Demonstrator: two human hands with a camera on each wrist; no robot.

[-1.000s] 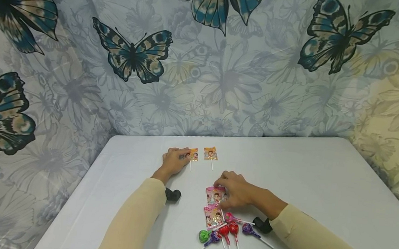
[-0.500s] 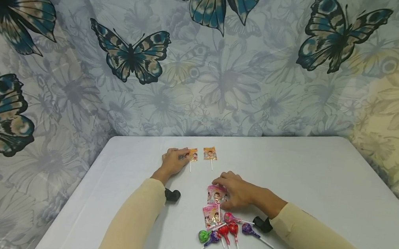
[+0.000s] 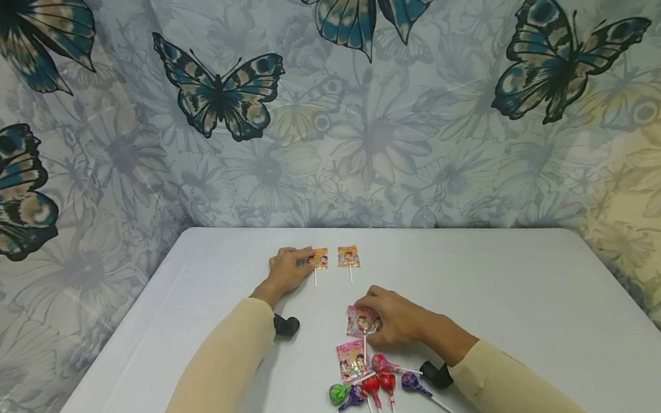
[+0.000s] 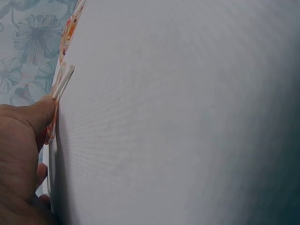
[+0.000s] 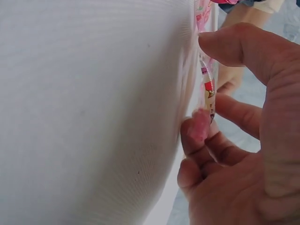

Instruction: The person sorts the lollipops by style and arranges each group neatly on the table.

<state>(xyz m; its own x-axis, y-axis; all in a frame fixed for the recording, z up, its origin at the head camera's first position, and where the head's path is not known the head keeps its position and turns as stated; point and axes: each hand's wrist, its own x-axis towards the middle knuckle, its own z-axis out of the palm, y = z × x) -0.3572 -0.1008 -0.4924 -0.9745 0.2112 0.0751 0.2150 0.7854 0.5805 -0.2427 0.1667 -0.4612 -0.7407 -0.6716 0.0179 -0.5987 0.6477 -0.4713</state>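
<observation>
**Flat-wrapped lollipops: grip and handling notes**

Right hand (image 3: 394,320): fingers curled over the upper pink-wrapped lollipop (image 3: 359,321), thumb and fingertips (image 5: 200,125) pinching the edge of its wrapper, which lies on the white table (image 3: 534,303). Its stick runs back from the fingers toward a second pink lollipop (image 3: 350,360), just below the hand.

Left hand (image 3: 288,270): lies flat, fingers straight, fingertip resting on an orange-wrapped lollipop (image 3: 320,258). Its stick (image 4: 63,81) shows just past the fingertip in the wrist view. A second orange one (image 3: 348,256) sits just beside, untouched.

Round lollipops (image 3: 371,384) in red, green and purple are bunched near the right wrist, nearer the person.

Judgement: the pink piece looks very light. The film wrapper is thin, probably slick and crinkly, and will flex if taken by a corner. The candy disc inside is likely stiff and brittle. Best hold: pinch across the disc, or take the stick where it leaves the wrapper.
</observation>
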